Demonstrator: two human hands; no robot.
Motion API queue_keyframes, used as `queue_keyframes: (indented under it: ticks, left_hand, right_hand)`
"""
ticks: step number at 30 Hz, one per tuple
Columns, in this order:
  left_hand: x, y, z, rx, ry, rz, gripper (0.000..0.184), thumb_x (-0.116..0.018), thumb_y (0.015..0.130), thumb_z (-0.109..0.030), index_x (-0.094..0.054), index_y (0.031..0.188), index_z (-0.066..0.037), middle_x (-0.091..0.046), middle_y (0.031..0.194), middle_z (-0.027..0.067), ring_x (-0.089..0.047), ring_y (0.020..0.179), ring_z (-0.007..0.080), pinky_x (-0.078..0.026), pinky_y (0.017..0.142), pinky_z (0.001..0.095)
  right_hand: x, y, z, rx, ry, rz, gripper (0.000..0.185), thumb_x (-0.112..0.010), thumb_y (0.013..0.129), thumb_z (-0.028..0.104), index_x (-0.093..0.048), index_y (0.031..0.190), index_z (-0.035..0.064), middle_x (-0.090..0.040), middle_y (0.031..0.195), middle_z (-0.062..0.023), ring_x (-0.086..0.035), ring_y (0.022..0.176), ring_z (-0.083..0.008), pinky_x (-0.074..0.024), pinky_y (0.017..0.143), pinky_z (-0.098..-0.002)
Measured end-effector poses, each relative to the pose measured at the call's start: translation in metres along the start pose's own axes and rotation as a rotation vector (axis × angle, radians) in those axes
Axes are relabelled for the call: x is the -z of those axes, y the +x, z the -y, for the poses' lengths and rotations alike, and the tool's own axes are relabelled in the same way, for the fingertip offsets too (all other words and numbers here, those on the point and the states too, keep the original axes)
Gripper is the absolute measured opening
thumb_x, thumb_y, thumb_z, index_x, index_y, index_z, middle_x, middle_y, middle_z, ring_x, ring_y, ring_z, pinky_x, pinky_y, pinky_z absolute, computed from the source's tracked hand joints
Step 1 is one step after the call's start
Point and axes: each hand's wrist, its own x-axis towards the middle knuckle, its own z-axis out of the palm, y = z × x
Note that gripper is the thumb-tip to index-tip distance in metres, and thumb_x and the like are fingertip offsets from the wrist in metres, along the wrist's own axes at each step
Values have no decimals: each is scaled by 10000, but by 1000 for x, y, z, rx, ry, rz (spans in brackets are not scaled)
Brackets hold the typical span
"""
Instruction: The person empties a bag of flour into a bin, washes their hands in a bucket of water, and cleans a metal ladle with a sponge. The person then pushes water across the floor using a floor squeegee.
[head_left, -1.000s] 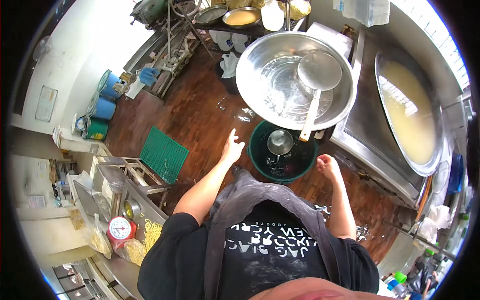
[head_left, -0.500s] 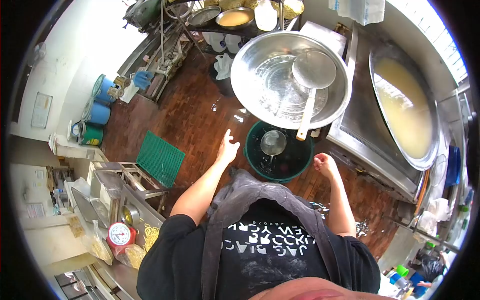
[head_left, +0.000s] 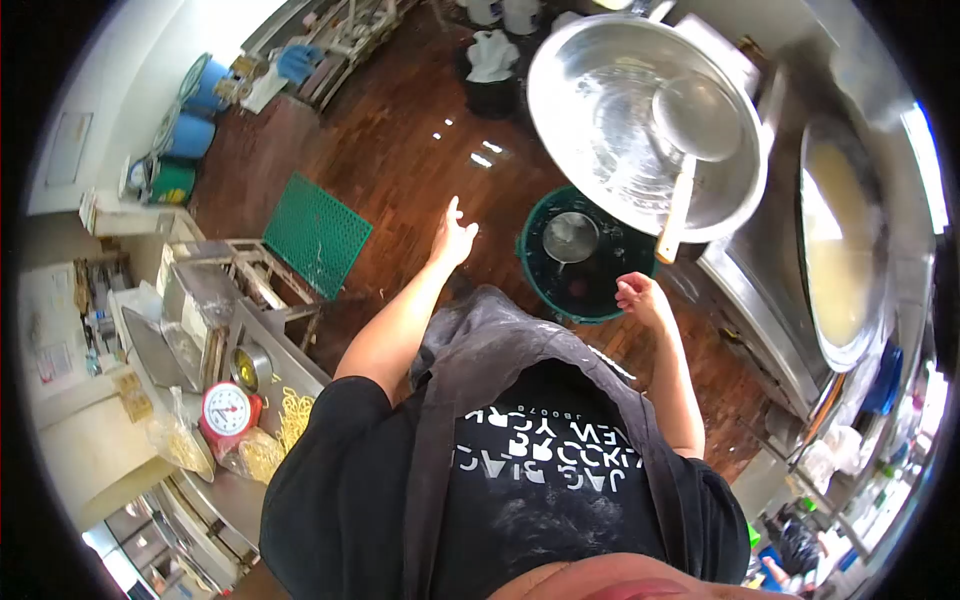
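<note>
Reaching forward over the brown floor [head_left: 400,130], the left hand [head_left: 455,238] holds nothing, its fingers spread loosely apart. The fingers of the right hand [head_left: 640,297] are curled inward beside the near right rim of a dark green bucket [head_left: 545,300]; nothing shows in them, and I cannot tell whether they close fully or touch that rim. The bucket stands on the floor between and just ahead of both hands, with a round steel ladle [head_left: 571,237] inside it. Beyond, a wide steel basin [head_left: 590,120] overlaps the bucket's far edge in view and carries a large skimmer [head_left: 697,118], its wooden-tipped handle crossing the near rim. Farther right sits a big wok [head_left: 846,358] of pale yellow liquid [head_left: 838,270]. Well to the left, a green mat [head_left: 318,235] lies near a worktop [head_left: 235,505] bearing a red dial scale [head_left: 229,411], yellow noodles [head_left: 293,420] and a metal bowl [head_left: 250,367].
</note>
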Motion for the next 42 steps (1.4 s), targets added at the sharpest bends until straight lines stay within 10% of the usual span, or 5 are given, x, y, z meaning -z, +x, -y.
queue_keyframes:
  ticks: [11,13,25,32,42]
  left_hand:
    - [205,58,174,349,-203,-271,781,-697,863,-158,-287,1509,-1,-535,1359,266,-547,1261,345,-444,1061,418]
    - [239,69,223,286,-48,-411,799,-698,883,-183,-256,1529,-19,-581,1326,231,-680,908,241,-524,901,379]
    - [364,71,335,415,81,-663,455,-678,850,-165,-576,1238,50,-640,1120,286,-635,1017,407,-503,919,463]
    - [362,-27,388,772,348,-35,362,-480,955,-320,-672,1091,-45,-692,878,256,-665,825,469,-545,780,531]
    - [276,-51,331,1430,-1459,-244,677,-568,939,-527,-354,1475,-174,-360,1475,197,-394,1322,394,-457,946,576]
  right_hand:
    - [-220,171,214,278,-358,259,181,-619,969,157,-647,1063,5,-675,797,-53,-631,686,-116,-500,596,-255]
    - [-245,210,238,342,-387,280,181,-614,983,187,-643,1078,36,-660,770,-32,-596,637,-90,-471,554,-234]
    - [-321,353,362,281,-626,369,177,-599,968,171,-633,1021,5,-658,733,-63,-616,606,-121,-499,544,-259]
    - [-453,501,515,560,-888,348,406,-585,980,369,-633,784,16,-657,674,-110,-653,602,-201,-492,566,-335]
    - [-871,502,745,1122,-1097,989,571,-761,829,191,-547,1323,4,-593,1247,-220,-565,1193,-384,-455,1013,-434]
